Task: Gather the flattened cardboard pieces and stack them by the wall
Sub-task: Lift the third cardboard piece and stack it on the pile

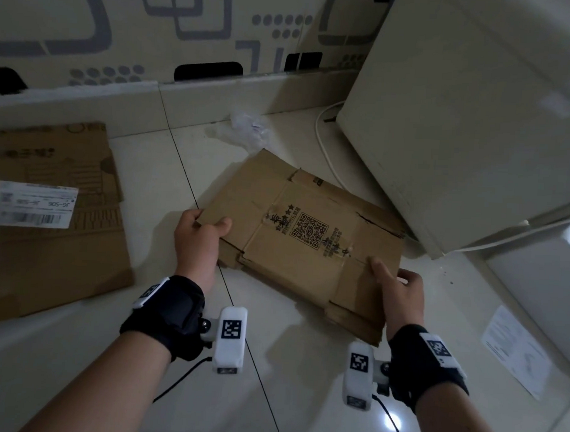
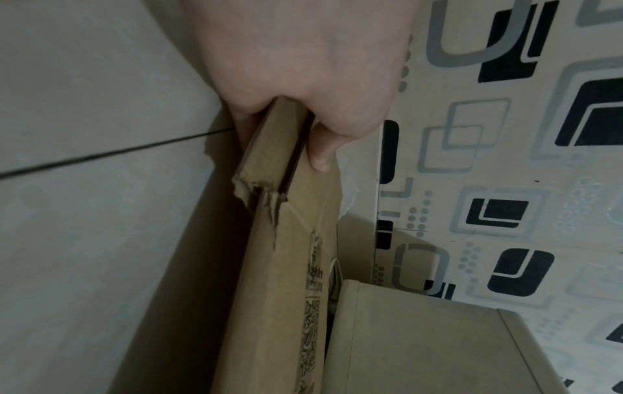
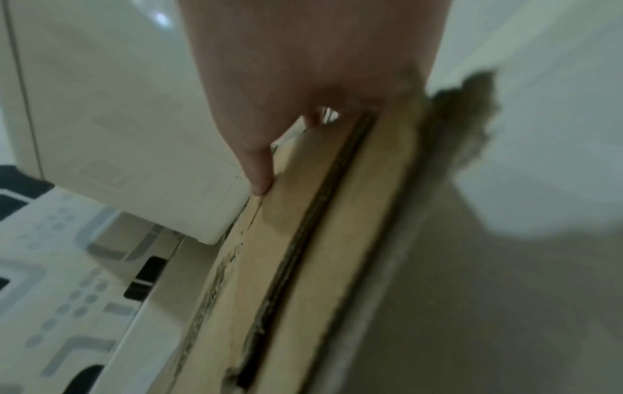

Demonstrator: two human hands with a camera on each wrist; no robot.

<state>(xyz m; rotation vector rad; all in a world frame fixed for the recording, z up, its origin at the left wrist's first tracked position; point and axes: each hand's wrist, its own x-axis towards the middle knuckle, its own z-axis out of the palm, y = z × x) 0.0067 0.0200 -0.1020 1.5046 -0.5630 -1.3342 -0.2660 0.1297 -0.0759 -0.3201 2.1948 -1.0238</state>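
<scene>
A flattened brown cardboard box (image 1: 309, 236) with a printed QR code is held just above the tiled floor, in the middle of the head view. My left hand (image 1: 199, 235) grips its left edge, thumb on top and fingers underneath. My right hand (image 1: 395, 286) grips its near right corner the same way. The left wrist view shows the cardboard's edge (image 2: 286, 240) pinched in my left hand (image 2: 303, 93). The right wrist view shows my right hand (image 3: 303, 80) with its thumb on the cardboard (image 3: 303, 240). A second, larger flattened cardboard piece (image 1: 48, 222) with a white shipping label lies on the floor at the left, near the wall.
A patterned wall (image 1: 187, 32) with a tiled baseboard runs along the back. A large white appliance (image 1: 470, 126) stands at the right, with a white cable (image 1: 325, 152) beside it. Crumpled clear plastic (image 1: 248, 126) lies by the baseboard. A white paper sheet (image 1: 516, 350) lies at the right.
</scene>
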